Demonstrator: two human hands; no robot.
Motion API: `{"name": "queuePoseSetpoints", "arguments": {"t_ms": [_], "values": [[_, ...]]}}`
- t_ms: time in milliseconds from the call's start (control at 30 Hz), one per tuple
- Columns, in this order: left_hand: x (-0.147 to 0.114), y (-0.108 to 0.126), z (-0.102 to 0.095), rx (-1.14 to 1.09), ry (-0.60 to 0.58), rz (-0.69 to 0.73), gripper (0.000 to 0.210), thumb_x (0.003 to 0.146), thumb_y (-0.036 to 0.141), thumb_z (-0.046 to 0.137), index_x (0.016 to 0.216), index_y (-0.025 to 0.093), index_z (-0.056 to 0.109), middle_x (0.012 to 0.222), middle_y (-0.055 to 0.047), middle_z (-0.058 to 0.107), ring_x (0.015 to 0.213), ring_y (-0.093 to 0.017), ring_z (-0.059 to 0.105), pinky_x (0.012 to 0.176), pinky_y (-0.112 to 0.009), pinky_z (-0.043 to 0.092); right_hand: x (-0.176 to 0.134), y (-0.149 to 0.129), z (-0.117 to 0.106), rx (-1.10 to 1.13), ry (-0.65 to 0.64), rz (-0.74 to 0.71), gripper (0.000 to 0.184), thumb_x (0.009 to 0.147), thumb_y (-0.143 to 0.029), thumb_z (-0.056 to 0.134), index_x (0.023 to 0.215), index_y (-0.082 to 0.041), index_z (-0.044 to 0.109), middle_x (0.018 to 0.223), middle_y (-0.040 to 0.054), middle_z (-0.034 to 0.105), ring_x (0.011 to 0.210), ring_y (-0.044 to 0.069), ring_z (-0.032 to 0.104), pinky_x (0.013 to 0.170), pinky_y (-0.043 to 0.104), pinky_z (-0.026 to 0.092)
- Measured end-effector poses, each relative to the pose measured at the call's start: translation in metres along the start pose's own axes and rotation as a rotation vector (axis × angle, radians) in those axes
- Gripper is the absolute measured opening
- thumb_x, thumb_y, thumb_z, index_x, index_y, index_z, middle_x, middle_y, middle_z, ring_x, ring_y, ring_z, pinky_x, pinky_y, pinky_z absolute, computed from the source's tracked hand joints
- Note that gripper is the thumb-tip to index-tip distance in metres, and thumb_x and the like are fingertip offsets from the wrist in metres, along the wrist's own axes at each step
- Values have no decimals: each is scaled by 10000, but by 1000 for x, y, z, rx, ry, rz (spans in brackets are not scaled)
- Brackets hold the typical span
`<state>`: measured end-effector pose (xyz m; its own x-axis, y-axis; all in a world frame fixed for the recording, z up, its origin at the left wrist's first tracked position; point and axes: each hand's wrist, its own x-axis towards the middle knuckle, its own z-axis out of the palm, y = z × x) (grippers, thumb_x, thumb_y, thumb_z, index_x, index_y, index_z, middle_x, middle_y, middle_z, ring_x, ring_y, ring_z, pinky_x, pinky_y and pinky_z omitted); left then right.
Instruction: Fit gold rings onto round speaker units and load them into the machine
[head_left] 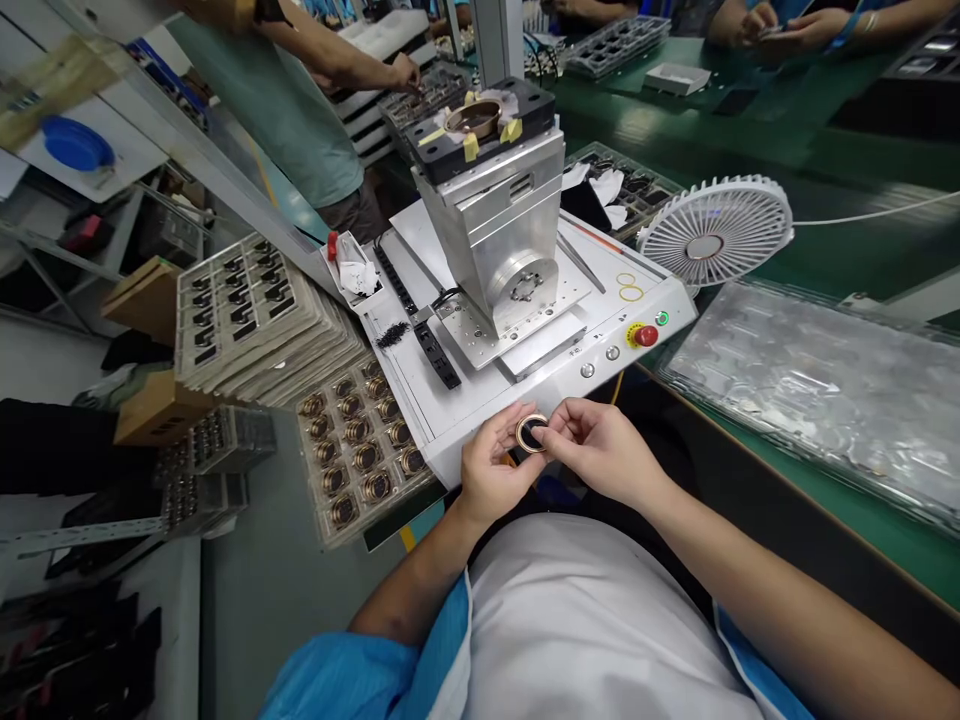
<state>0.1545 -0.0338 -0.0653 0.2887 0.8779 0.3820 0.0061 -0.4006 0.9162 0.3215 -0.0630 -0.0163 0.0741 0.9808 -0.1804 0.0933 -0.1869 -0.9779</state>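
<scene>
A small round part with a gold rim and a dark centre (pixel 530 432), like a watch case, is between my two hands in front of my body. My left hand (pixel 495 465) is closed around its left edge, fingers at the top and thumb below. From the right, my right hand (pixel 600 450) pinches it, with the thumb against the dark face. Just beyond stands a white machine base (pixel 427 430) carrying a metal fixture (pixel 517 230). On top of the fixture, a gold ring (pixel 474 118) sits in a black block with yellow tape pieces.
A tray of round gold-rimmed parts (pixel 352 430) lies at left, beside stacked trays (pixel 247 310). The machine's front has a red stop button (pixel 646 336). A white fan (pixel 716 235) and clear plastic trays (pixel 817 390) are at right. A co-worker's arm (pixel 337 50) reaches in behind.
</scene>
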Motion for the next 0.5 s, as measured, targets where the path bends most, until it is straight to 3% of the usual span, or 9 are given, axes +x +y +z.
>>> {"name": "queuePoseSetpoints", "arguments": {"t_ms": [167, 333, 400, 500], "values": [[-3, -1, 0, -17, 26, 26, 625, 776, 150, 881, 1349, 203, 639, 1257, -164, 773, 1111, -276, 780, 927, -341, 674, -1, 3, 4, 41, 53, 24, 358, 758, -476, 814, 728, -211, 576, 575, -17, 567, 499, 118, 462, 445, 223, 356], [-11, -3, 7, -22, -87, -9, 727, 766, 168, 894, 1424, 218, 589, 1331, -160, 735, 1162, -277, 757, 1015, -402, 647, -11, 18, -10, 256, -64, 127, 489, 725, -619, 840, 769, -209, 577, 649, 5, 629, 479, 120, 483, 432, 239, 385], [-14, -5, 7, -11, -127, -26, 737, 782, 182, 879, 1450, 217, 571, 1413, -168, 675, 1241, -287, 712, 1087, -438, 605, -24, 28, -37, 214, 121, 113, 504, 711, -639, 847, 769, -213, 585, 687, 23, 645, 494, 129, 487, 444, 255, 380], [-16, -8, 4, -19, -121, -57, 582, 824, 182, 835, 1368, 204, 630, 1339, -142, 695, 1204, -264, 718, 1070, -413, 609, -62, 51, -103, -64, 694, 77, 394, 797, -588, 799, 825, -224, 649, 772, 85, 666, 622, 189, 554, 582, 338, 432]]}}
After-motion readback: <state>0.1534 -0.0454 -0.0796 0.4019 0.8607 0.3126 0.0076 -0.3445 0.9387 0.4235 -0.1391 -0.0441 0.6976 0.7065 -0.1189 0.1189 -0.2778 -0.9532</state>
